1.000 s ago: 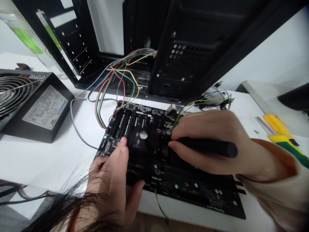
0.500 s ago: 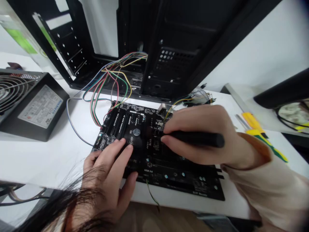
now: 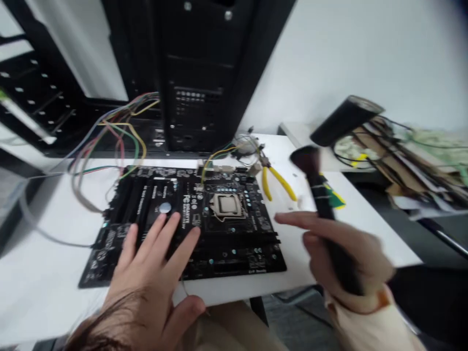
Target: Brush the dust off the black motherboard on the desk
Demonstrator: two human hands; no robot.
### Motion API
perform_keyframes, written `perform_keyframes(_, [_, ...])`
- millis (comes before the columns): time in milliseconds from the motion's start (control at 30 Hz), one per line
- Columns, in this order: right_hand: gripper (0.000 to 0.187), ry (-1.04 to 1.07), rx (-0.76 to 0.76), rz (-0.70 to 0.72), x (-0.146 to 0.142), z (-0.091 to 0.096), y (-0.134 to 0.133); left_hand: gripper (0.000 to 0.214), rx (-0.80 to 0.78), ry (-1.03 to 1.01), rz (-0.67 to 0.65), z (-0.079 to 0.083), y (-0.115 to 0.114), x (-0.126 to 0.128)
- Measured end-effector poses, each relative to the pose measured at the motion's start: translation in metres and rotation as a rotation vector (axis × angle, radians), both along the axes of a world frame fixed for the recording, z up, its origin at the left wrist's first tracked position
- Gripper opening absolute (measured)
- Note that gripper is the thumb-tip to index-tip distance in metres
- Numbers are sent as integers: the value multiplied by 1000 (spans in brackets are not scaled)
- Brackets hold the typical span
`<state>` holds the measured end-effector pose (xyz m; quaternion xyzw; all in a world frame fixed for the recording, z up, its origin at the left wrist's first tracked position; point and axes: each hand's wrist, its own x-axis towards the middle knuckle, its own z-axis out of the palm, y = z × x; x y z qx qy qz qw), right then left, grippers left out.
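Note:
A black motherboard (image 3: 226, 241) lies flat on the white table, with a square metal processor socket (image 3: 228, 204) exposed near its middle. My left hand (image 3: 149, 265) rests on the board's left part, fingers spread, close to a round coin cell battery (image 3: 165, 208). Off the board's right edge, my right hand (image 3: 347, 248) grips a black brush (image 3: 325, 204) by its handle. The brush's dark bristles point up and away, and my right index finger is stretched toward the board. Motion slightly blurs the brush and hand.
Behind the board stands a black computer case (image 3: 204, 63); coloured wires (image 3: 137, 141) run from it to the board. Yellow-handled pliers (image 3: 280, 183) lie right of the board. A black cylinder (image 3: 347, 119) and stacked cardboard (image 3: 387, 161) are farther right.
My right hand has moved from over the board to the right, tipping the brush bristles up. The processor socket now shows. The view has swung right; my left hand stays on the board, fingers wider.

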<state>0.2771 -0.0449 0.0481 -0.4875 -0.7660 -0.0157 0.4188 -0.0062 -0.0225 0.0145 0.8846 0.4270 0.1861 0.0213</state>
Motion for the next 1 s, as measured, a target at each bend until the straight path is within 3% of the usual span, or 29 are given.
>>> perform_keyframes(133, [33,-55,-92,81,-3,-23,-20,59,19,10,-13,-7,3,0])
perform_keyframes(267, [29,-113,-41,62,-8,-34,-23,61,44,58,-30,-10,6,-2])
perform_keyframes(467, [45,-139,-18,-39,-9,-39,-27,62,71,107,-16,-9,6,-5])
perform_keyframes(700, [32,-136,90,-9,-6,-41,-29,63,159,154,-122,-16,8,-10])
perform_keyframes(1000, [37,-68,89,-128,-12,-43,-29,58,65,53,-156,-13,8,-12])
